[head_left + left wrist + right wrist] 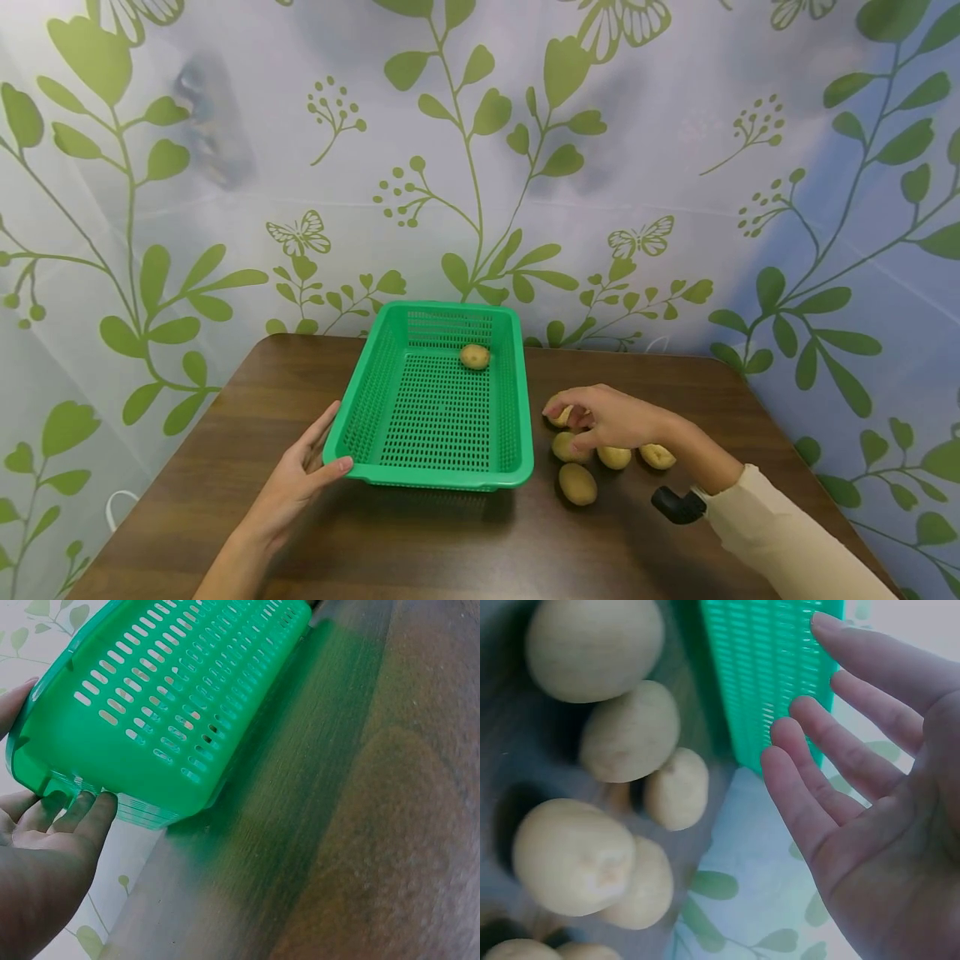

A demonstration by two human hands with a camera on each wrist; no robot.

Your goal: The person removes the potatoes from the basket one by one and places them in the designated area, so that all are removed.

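Observation:
A green plastic basket (442, 477) with slotted walls rests on the table, and a single potato (475, 357) lies at its far right corner. My left hand (288, 479) grips the near left corner, thumb over the rim and fingers against the outer wall, as the left wrist view shows on the basket wall (82, 742). To the right of the basket, my right hand (611, 417) hovers over several loose potatoes (577, 484). Its fingers (847, 739) are spread and slightly bent, holding nothing; potatoes (574, 855) lie beside it in the right wrist view.
The brown wooden table (420, 550) ends at a pale curtain (360, 183) printed with green leaves and butterflies. A black strap piece (678, 505) sits at the right wrist. A white loop (118, 504) shows beyond the table's left edge.

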